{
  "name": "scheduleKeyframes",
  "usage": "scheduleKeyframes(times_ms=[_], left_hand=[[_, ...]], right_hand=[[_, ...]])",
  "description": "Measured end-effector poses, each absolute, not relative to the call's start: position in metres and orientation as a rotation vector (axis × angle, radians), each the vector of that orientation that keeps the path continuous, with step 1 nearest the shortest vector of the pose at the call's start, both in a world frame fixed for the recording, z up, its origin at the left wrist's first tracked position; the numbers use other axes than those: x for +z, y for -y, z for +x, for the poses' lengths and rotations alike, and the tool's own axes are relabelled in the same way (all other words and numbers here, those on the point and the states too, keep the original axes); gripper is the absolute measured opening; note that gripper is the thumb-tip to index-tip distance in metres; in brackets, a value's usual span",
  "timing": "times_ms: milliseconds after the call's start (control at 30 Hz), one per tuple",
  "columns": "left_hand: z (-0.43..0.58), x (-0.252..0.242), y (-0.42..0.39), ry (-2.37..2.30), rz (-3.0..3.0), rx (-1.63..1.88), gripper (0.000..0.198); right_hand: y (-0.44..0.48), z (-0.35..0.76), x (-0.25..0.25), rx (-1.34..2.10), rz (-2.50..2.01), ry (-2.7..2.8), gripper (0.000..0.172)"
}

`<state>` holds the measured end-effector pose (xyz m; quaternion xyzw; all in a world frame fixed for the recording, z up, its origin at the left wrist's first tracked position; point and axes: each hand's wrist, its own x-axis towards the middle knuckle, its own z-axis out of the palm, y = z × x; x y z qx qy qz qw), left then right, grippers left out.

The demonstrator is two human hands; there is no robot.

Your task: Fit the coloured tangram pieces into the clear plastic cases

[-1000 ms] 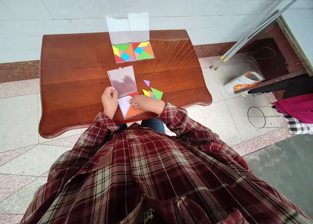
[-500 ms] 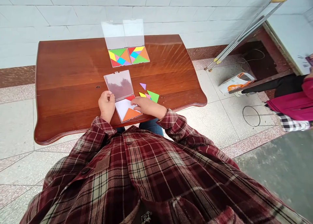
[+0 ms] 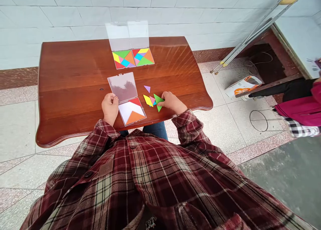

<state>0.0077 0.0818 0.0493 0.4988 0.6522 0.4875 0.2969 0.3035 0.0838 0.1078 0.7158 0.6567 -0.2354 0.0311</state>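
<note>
Right hand (image 3: 172,102) closed in a pinch on the green tangram triangle (image 3: 157,98), long axis slanting toward the person; yellow triangle (image 3: 147,100) just beside. Left hand (image 3: 109,108) curled against the clear lid (image 3: 122,86), farther off; grip unclear.

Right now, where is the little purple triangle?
In the head view, the purple tangram triangle lies on the wooden table, just above the loose yellow piece and right of the clear case lid.

A polished reddish-brown wooden table (image 3: 67,69) stands on pale floor tiles (image 3: 17,129) before a white tiled wall (image 3: 62,19).
</note>
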Motion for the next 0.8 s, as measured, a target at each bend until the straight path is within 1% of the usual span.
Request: scheduleKeyframes(times_ms=[100,300,400,500,567,633,700,733,800], left_hand=[[0.007,0.047,-0.082,-1.737,1.335,1.299,0.005],[0.008,0.046,-0.083,-1.729,1.334,1.292,0.005],[0.009,0.049,-0.082,-1.730,1.328,1.286,0.006],[0.009,0.050,-0.082,-1.740,1.315,1.280,0.006],[0.009,0.050,-0.082,-1.732,1.313,1.280,0.005],[0.009,0.050,-0.082,-1.720,1.313,1.283,0.005],[0.009,0.049,-0.082,-1.715,1.308,1.288,0.005],[0.009,0.048,-0.082,-1.716,1.305,1.289,0.005],[0.010,0.047,-0.082,-1.723,1.300,1.291,0.004]], right_hand=[[-0.084,0.304,0.106,-0.770,2.246,-1.989,0.032],[-0.066,0.294,0.107,-0.717,2.327,-1.998,0.056],[-0.061,0.289,0.111,-0.681,2.326,-1.959,0.060],[-0.063,0.290,0.111,-0.719,2.347,-1.922,0.061],[-0.066,0.296,0.109,-0.761,2.389,-1.906,0.057],[-0.068,0.305,0.105,-0.857,2.425,-1.915,0.041],[-0.068,0.315,0.102,-1.047,2.453,-1.944,0.025],[-0.067,0.320,0.102,-1.163,2.476,-1.957,0.024],[-0.064,0.329,0.106,-1.386,2.551,-1.949,0.027]])
